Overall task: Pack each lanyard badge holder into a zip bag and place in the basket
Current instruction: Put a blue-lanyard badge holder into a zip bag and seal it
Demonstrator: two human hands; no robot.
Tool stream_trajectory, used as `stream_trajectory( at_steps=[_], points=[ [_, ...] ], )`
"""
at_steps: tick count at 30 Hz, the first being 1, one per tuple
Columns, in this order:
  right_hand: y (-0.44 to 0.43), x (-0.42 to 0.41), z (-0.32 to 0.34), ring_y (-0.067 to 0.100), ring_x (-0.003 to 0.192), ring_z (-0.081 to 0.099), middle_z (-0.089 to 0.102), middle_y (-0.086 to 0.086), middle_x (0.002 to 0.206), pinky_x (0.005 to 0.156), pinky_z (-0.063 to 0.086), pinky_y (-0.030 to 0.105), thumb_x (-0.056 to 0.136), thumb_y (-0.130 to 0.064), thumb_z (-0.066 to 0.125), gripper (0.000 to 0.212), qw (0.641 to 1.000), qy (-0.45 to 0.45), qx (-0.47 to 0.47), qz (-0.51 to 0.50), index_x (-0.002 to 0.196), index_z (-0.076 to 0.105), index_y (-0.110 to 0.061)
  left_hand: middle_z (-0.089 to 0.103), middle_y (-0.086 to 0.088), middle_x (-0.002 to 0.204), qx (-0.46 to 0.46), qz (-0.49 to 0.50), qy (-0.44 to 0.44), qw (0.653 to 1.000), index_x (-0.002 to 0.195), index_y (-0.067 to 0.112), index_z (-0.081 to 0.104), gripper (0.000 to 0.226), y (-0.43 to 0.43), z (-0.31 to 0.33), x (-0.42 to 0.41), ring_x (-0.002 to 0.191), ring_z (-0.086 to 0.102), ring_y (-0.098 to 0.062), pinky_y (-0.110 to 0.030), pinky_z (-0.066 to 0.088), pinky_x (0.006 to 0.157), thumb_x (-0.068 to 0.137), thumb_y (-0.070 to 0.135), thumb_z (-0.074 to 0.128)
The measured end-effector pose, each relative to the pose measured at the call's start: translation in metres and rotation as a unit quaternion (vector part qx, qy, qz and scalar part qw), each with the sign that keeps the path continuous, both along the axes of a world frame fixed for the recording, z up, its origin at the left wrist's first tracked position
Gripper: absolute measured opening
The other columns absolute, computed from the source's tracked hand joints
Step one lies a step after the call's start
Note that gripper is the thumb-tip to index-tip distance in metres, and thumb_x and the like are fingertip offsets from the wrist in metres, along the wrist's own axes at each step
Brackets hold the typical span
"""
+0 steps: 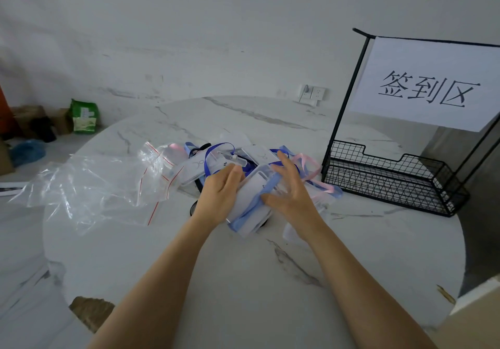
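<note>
bare forearms, bare left hand [220, 194] and right hand [291, 197].

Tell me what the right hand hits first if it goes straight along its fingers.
Probably the clear badge holder lying just beyond the fingertips of the right hand, though depth is unclear.

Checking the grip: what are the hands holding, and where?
Left hand covers the badge holder at its left edge, thumb hidden: grip unclear. Right hand open on its lanyard.

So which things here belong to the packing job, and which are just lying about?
Job: lanyard badge holders, zip bags, wire basket, left hand, right hand.
Lying about: green packet, paper sign, wall socket, blue bundle.
</note>
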State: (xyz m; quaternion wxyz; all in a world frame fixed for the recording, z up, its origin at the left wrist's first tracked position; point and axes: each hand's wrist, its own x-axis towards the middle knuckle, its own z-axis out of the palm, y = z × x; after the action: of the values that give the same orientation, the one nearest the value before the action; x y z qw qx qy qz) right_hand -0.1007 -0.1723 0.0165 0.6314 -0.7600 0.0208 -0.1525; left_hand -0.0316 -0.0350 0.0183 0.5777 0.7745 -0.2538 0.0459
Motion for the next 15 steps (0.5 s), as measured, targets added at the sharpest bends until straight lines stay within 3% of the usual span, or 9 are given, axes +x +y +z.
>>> stream_trajectory(
  at_steps=[2,5,8,11,13,15],
  points=[
    [0.0,0.001,0.001,0.002,0.117,0.046,0.048,-0.016,0.124,0.095,0.045,0.024,0.08,0.003,0.064,0.065,0.999,0.011,0.026,0.018,0.121,0.041,-0.041,0.037,0.004,0.056,-0.019,0.017,-0.009,1.0,0.061,0.009,0.038,0.041,0.001,0.001,0.0,0.048,0.033,-0.003,-0.014,0.028,0.049,0.098,0.026,0.033],
    [0.002,0.002,-0.001,0.014,0.103,0.059,0.06,-0.003,0.112,0.079,0.053,0.023,0.078,0.008,0.062,0.052,0.997,0.013,0.071,0.022,0.117,0.053,-0.024,0.034,0.006,0.053,-0.053,0.029,-0.018,0.998,0.058,0.015,0.035,0.039,0.003,0.001,0.0,0.046,0.034,-0.003,-0.013,0.028,0.048,0.088,0.04,0.027],
    [0.004,0.003,-0.003,0.027,0.105,0.06,0.062,0.01,0.112,0.087,0.053,0.04,0.076,0.01,0.063,0.048,0.993,0.025,0.117,0.009,0.115,0.055,-0.016,0.035,0.006,0.052,-0.072,0.04,-0.009,0.997,0.057,0.016,0.036,0.04,0.002,0.001,0.0,0.046,0.035,-0.003,-0.013,0.028,0.049,0.086,0.041,0.027],
    [0.009,0.005,-0.002,0.024,0.094,0.06,0.062,0.005,0.099,0.085,0.051,0.041,0.076,0.012,0.061,0.042,0.987,0.03,0.155,-0.005,0.096,0.058,-0.025,0.04,0.004,0.053,-0.065,0.055,0.002,0.996,0.063,0.012,0.043,0.045,0.002,0.0,0.0,0.049,0.036,-0.005,-0.025,0.032,0.054,0.084,0.05,0.029],
    [0.009,0.008,-0.002,0.019,0.083,0.059,0.061,0.002,0.089,0.078,0.049,0.038,0.076,0.013,0.06,0.041,0.981,0.032,0.19,-0.035,0.088,0.056,-0.026,0.051,-0.003,0.057,-0.018,0.095,-0.018,0.995,0.071,0.006,0.049,0.054,0.004,-0.001,0.0,0.056,0.047,-0.018,-0.034,0.039,0.059,0.082,0.055,0.028],
    [0.005,0.011,-0.003,0.018,0.074,0.057,0.058,0.003,0.081,0.069,0.047,0.034,0.072,0.012,0.061,0.033,0.973,0.028,0.222,-0.063,0.086,0.056,-0.017,0.06,-0.01,0.067,0.019,0.147,-0.042,0.988,0.078,0.004,0.051,0.043,0.005,0.001,0.001,0.068,0.053,-0.029,-0.039,0.043,0.066,0.089,0.042,0.036]
  ],
)
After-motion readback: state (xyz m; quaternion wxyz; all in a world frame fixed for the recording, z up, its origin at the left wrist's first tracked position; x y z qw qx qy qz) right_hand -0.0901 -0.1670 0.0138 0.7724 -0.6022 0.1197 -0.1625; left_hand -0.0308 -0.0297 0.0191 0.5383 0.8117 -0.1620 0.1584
